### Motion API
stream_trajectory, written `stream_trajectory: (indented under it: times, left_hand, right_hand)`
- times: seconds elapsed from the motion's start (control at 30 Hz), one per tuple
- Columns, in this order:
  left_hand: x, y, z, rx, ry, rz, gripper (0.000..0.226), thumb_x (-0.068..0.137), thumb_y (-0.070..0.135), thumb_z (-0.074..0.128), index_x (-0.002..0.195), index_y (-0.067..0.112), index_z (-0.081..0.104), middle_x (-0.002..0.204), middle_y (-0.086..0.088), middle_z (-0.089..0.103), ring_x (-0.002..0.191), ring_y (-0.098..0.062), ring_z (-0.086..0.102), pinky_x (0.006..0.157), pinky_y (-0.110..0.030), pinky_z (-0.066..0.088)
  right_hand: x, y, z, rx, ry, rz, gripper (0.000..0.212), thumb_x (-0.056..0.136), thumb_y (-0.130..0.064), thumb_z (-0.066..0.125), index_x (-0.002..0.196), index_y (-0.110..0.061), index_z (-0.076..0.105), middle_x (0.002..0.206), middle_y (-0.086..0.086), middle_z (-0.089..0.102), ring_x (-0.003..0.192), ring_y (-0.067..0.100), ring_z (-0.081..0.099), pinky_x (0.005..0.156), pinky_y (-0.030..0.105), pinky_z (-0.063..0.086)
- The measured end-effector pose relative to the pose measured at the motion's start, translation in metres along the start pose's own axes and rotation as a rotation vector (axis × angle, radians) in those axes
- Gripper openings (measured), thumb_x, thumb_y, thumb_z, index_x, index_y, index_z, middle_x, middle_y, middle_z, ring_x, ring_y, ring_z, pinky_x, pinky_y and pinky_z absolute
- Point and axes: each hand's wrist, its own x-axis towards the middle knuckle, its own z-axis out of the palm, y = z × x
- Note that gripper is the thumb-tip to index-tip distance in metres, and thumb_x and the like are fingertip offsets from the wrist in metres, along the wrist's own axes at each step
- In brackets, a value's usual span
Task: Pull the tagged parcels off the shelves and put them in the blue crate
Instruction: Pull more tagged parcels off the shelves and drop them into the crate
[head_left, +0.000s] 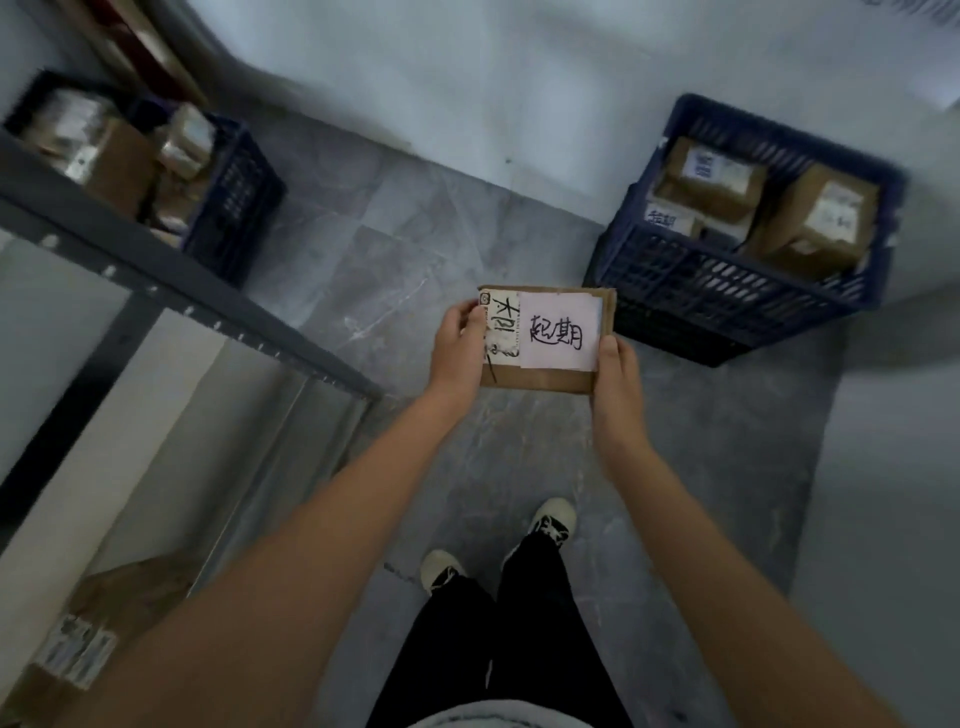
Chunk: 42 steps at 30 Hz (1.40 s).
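Observation:
I hold a flat brown cardboard parcel with a white handwritten tag in front of me, above the floor. My left hand grips its left edge and my right hand grips its lower right corner. The blue crate stands on the floor just beyond and to the right of the parcel. It holds several brown parcels with labels, one of them tilted at its right side.
A dark metal shelf frame runs along the left. A second blue crate with parcels sits at the far left. A labelled brown box lies low on the shelf at bottom left. My feet stand on grey floor tiles.

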Motion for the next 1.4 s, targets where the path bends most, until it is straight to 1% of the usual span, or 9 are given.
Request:
stream_trajectory:
  times: [0.13, 0.27, 0.4, 0.57, 0.83, 0.97, 1.1, 1.2, 1.4]
  left_hand:
    - [0.005, 0.025, 0.065, 0.034, -0.102, -0.004, 0.033, 0.103, 0.016, 0.038, 0.132, 0.009, 0.05, 0.114, -0.004, 0.06, 0.094, -0.012, 0.059, 0.066, -0.01, 0.049]
    - [0.015, 0.045, 0.12, 0.085, -0.202, -0.003, 0.035, 0.103, 0.014, 0.035, 0.132, 0.011, 0.053, 0.112, -0.002, 0.062, 0.1, -0.014, 0.059, 0.077, -0.017, 0.049]
    - [0.032, 0.064, 0.168, 0.122, -0.285, -0.027, 0.032, 0.104, 0.016, 0.034, 0.122, 0.015, 0.06, 0.11, -0.007, 0.067, 0.095, -0.018, 0.064, 0.086, -0.03, 0.053]
    - [0.066, 0.09, 0.226, 0.104, -0.386, -0.036, 0.031, 0.104, 0.02, 0.035, 0.118, 0.014, 0.062, 0.1, 0.0, 0.069, 0.087, -0.01, 0.066, 0.074, -0.018, 0.054]
    - [0.179, 0.108, 0.31, 0.131, -0.5, -0.219, 0.04, 0.105, 0.026, 0.034, 0.139, 0.01, 0.048, 0.12, -0.011, 0.065, 0.082, -0.007, 0.063, 0.055, -0.009, 0.051]
    - [0.233, 0.109, 0.353, 0.208, -0.492, -0.276, 0.04, 0.104, 0.031, 0.034, 0.14, 0.017, 0.046, 0.119, -0.006, 0.063, 0.084, -0.009, 0.061, 0.052, -0.007, 0.048]
    - [0.279, 0.094, 0.392, 0.25, -0.479, -0.32, 0.042, 0.103, 0.035, 0.036, 0.14, 0.017, 0.046, 0.129, -0.007, 0.061, 0.108, -0.019, 0.061, 0.082, -0.024, 0.049]
    - [0.313, 0.077, 0.421, 0.267, -0.459, -0.387, 0.049, 0.102, 0.042, 0.036, 0.145, 0.02, 0.04, 0.14, -0.001, 0.052, 0.127, -0.021, 0.049, 0.111, -0.037, 0.034]
    - [0.385, 0.032, 0.469, 0.28, -0.387, -0.432, 0.048, 0.104, 0.041, 0.03, 0.15, 0.028, 0.028, 0.153, 0.002, 0.035, 0.14, -0.023, 0.032, 0.116, -0.041, 0.026]
  right_hand:
    - [0.033, -0.021, -0.049, 0.035, 0.067, 0.018, 0.043, 0.105, -0.039, 0.035, 0.141, -0.017, 0.044, 0.136, 0.004, 0.053, 0.121, 0.018, 0.052, 0.103, 0.037, 0.044]
    - [0.058, -0.037, -0.094, 0.058, 0.11, 0.041, 0.042, 0.106, -0.035, 0.033, 0.143, -0.018, 0.041, 0.13, -0.001, 0.053, 0.111, 0.011, 0.049, 0.081, 0.018, 0.041]
    - [0.089, -0.052, -0.128, 0.061, 0.164, 0.084, 0.047, 0.105, -0.038, 0.033, 0.149, -0.019, 0.036, 0.146, 0.005, 0.045, 0.126, 0.017, 0.045, 0.095, 0.028, 0.035]
    - [0.153, -0.073, -0.155, 0.045, 0.194, 0.115, 0.049, 0.105, -0.041, 0.032, 0.148, -0.019, 0.041, 0.146, 0.005, 0.048, 0.131, 0.022, 0.046, 0.105, 0.035, 0.037]
    - [0.276, -0.086, -0.145, 0.228, 0.22, 0.228, 0.044, 0.101, -0.045, 0.038, 0.135, -0.024, 0.057, 0.126, -0.002, 0.065, 0.12, 0.016, 0.058, 0.106, 0.04, 0.044]
    - [0.343, -0.086, -0.146, 0.307, 0.223, 0.291, 0.033, 0.103, -0.041, 0.037, 0.115, -0.029, 0.065, 0.113, -0.007, 0.069, 0.11, 0.011, 0.06, 0.092, 0.027, 0.047]
    - [0.406, -0.081, -0.155, 0.335, 0.2, 0.367, 0.03, 0.104, -0.043, 0.035, 0.096, -0.037, 0.063, 0.11, -0.009, 0.067, 0.111, 0.012, 0.057, 0.1, 0.03, 0.042]
    - [0.457, -0.063, -0.163, 0.336, 0.175, 0.397, 0.033, 0.104, -0.045, 0.033, 0.098, -0.035, 0.064, 0.118, -0.005, 0.067, 0.111, 0.011, 0.057, 0.106, 0.03, 0.038]
    - [0.558, -0.029, -0.164, 0.368, 0.063, 0.451, 0.035, 0.105, -0.045, 0.03, 0.099, -0.033, 0.062, 0.111, -0.01, 0.06, 0.108, 0.005, 0.051, 0.106, 0.025, 0.032]
